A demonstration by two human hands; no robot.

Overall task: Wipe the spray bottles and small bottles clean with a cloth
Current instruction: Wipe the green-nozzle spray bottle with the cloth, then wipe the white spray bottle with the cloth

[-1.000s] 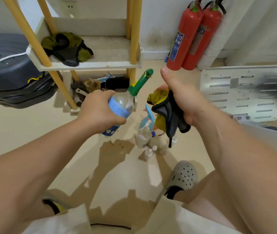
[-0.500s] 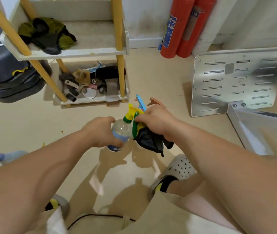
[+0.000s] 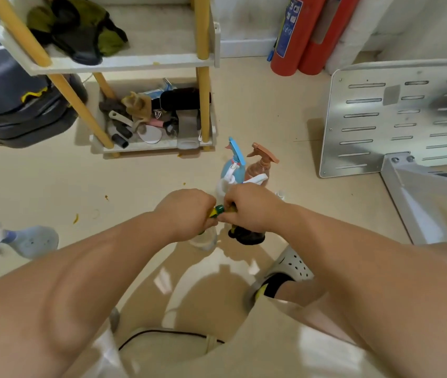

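Observation:
My left hand (image 3: 187, 211) grips the green-topped clear bottle (image 3: 204, 237) near its neck, with the clear body showing below my fingers. My right hand (image 3: 249, 207) holds the black and yellow cloth (image 3: 247, 236) bunched against the bottle's green top (image 3: 219, 209). Just beyond my hands on the floor stand a blue spray bottle (image 3: 234, 165), a brown spray bottle (image 3: 262, 166) and a white one partly hidden behind my right hand. A grey-blue spray bottle (image 3: 23, 240) lies on its side at the far left.
A white and yellow shelf rack (image 3: 162, 61) with clutter stands ahead. Two red fire extinguishers (image 3: 298, 39) lean on the wall. A slotted metal plate (image 3: 396, 118) stands at right. My grey clog (image 3: 290, 264) is below my right hand.
Both hands came lower and closer to me with the bottle. The cloth went from hanging free in my right hand to wrapping the bottle's green top. My view tilted down.

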